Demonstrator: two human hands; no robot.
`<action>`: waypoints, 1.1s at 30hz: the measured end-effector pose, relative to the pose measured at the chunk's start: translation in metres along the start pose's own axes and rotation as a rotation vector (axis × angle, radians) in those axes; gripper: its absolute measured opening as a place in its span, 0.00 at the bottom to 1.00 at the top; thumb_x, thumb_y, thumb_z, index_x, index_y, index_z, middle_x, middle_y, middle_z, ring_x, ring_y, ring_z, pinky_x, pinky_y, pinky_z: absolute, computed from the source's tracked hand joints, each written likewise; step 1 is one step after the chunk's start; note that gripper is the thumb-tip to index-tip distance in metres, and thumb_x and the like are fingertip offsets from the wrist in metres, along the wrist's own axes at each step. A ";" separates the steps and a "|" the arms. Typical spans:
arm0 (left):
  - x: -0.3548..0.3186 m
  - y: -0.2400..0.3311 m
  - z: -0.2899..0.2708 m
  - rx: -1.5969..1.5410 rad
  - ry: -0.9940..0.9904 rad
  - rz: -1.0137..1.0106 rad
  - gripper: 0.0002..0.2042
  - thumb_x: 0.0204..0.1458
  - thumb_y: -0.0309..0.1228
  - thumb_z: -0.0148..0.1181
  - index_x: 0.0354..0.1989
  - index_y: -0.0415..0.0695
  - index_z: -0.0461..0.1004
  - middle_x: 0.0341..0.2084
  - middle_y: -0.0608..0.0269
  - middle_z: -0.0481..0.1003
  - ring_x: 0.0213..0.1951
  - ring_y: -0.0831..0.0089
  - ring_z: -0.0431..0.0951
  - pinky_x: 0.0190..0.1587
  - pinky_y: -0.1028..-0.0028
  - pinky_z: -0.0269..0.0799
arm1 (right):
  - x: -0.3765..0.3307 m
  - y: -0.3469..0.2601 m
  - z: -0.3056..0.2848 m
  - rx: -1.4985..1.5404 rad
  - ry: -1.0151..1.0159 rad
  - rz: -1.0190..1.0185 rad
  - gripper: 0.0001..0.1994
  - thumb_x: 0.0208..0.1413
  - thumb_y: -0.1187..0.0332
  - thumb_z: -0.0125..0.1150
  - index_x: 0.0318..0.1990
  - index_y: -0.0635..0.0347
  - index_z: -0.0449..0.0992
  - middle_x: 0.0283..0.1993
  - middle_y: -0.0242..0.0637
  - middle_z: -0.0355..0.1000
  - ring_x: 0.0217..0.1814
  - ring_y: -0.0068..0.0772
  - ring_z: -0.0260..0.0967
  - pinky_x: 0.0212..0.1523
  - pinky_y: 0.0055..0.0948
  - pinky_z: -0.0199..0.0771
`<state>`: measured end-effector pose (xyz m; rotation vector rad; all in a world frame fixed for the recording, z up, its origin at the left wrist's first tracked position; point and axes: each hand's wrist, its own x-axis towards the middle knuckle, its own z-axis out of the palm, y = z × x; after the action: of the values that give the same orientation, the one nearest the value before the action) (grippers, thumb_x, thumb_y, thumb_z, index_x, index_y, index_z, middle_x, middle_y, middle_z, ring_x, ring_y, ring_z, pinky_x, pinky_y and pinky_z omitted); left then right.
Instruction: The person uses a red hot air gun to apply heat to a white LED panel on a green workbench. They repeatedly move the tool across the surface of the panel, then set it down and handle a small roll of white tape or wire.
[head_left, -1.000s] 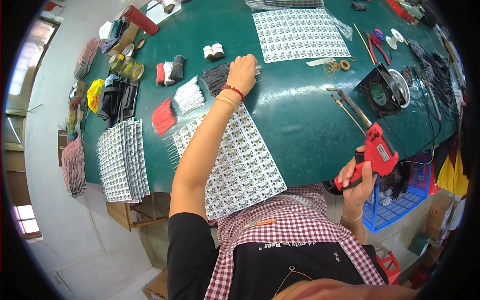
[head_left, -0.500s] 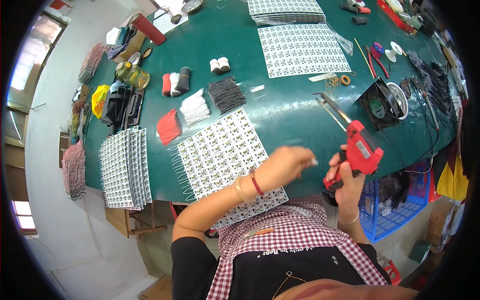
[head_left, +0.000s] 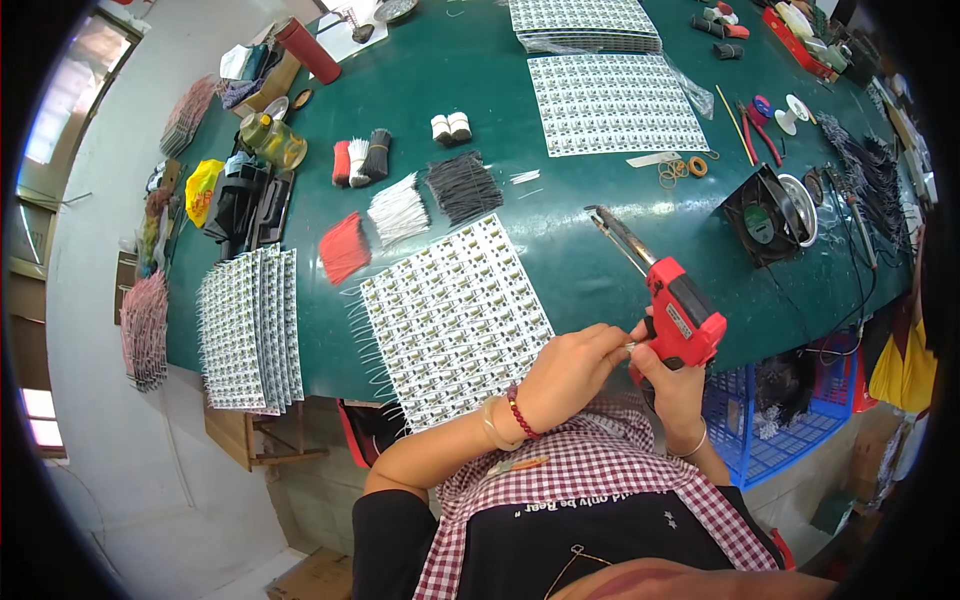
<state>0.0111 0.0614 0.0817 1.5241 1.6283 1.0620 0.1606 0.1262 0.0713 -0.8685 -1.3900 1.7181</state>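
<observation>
My right hand is wrapped round the handle of a red and black soldering gun, whose long metal tip points up and to the left over the table. My left hand is closed in a pinch beside my right thumb; what its fingertips hold is too small to make out. Left of the hands lies a white circuit board panel with rows of small parts and thin white wires sticking out along its left edge. Beyond it lie loose red wires, white wires and black wires.
Stacked wired panels stand at the table's left edge. Another panel lies at the far side. To the right are a black fan, red pliers and a solder spool. A blue crate sits below the edge.
My left hand has moved down to meet my right hand and now pinches beside its thumb. The soldering gun has shifted left and slightly down.
</observation>
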 end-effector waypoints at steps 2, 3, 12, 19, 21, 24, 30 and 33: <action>-0.001 0.002 -0.002 -0.022 -0.018 -0.070 0.05 0.56 0.25 0.54 0.37 0.36 0.74 0.28 0.55 0.75 0.21 0.68 0.78 0.24 0.73 0.73 | -0.003 0.001 0.005 0.037 0.044 -0.039 0.19 0.50 0.74 0.67 0.49 0.64 0.68 0.36 0.30 0.70 0.35 0.19 0.68 0.35 0.21 0.70; -0.002 0.002 -0.003 -0.034 -0.027 -0.107 0.05 0.56 0.24 0.54 0.37 0.36 0.74 0.27 0.54 0.75 0.21 0.68 0.78 0.24 0.73 0.73 | -0.005 0.002 0.004 0.005 0.036 -0.013 0.17 0.50 0.75 0.67 0.47 0.63 0.70 0.36 0.30 0.70 0.35 0.18 0.68 0.35 0.21 0.70; -0.017 -0.003 -0.005 -0.057 0.048 -0.032 0.07 0.53 0.23 0.53 0.37 0.35 0.75 0.24 0.54 0.76 0.21 0.68 0.78 0.25 0.73 0.73 | -0.011 0.002 0.010 -0.158 -0.004 0.063 0.09 0.49 0.79 0.65 0.37 0.62 0.73 0.33 0.28 0.70 0.33 0.17 0.67 0.35 0.20 0.70; -0.025 -0.006 -0.010 0.067 0.109 -0.034 0.07 0.49 0.23 0.56 0.35 0.36 0.78 0.21 0.54 0.76 0.22 0.67 0.79 0.26 0.72 0.73 | -0.014 0.015 0.015 -0.201 -0.057 -0.007 0.12 0.50 0.79 0.65 0.42 0.62 0.71 0.34 0.30 0.71 0.35 0.18 0.68 0.37 0.20 0.71; -0.027 -0.008 -0.010 0.054 0.095 -0.035 0.07 0.49 0.23 0.56 0.35 0.36 0.78 0.22 0.54 0.76 0.22 0.66 0.79 0.26 0.72 0.73 | -0.015 0.020 0.012 -0.235 -0.089 -0.015 0.13 0.50 0.78 0.65 0.43 0.63 0.70 0.35 0.31 0.71 0.37 0.18 0.68 0.38 0.20 0.70; -0.030 -0.011 -0.009 0.010 0.098 -0.044 0.07 0.49 0.23 0.56 0.35 0.36 0.78 0.22 0.54 0.76 0.22 0.65 0.79 0.26 0.71 0.73 | -0.014 0.024 0.009 -0.280 -0.124 -0.032 0.15 0.50 0.78 0.65 0.45 0.64 0.70 0.37 0.33 0.72 0.38 0.18 0.69 0.39 0.20 0.70; -0.036 -0.015 -0.012 0.071 0.127 -0.022 0.07 0.48 0.23 0.58 0.34 0.36 0.78 0.22 0.53 0.76 0.22 0.62 0.78 0.25 0.71 0.73 | -0.012 0.022 0.014 -0.450 -0.178 -0.187 0.18 0.50 0.77 0.64 0.49 0.65 0.69 0.38 0.34 0.73 0.37 0.19 0.70 0.40 0.20 0.70; -0.040 -0.013 -0.010 0.188 0.184 -0.005 0.06 0.47 0.23 0.59 0.34 0.38 0.78 0.23 0.54 0.76 0.22 0.60 0.77 0.25 0.70 0.73 | -0.016 0.024 0.017 -0.364 -0.162 -0.080 0.17 0.50 0.78 0.64 0.48 0.64 0.69 0.38 0.33 0.73 0.37 0.19 0.70 0.40 0.20 0.70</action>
<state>0.0007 0.0204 0.0720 1.5785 1.9037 1.0993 0.1506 0.1012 0.0512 -0.8652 -1.8600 1.5263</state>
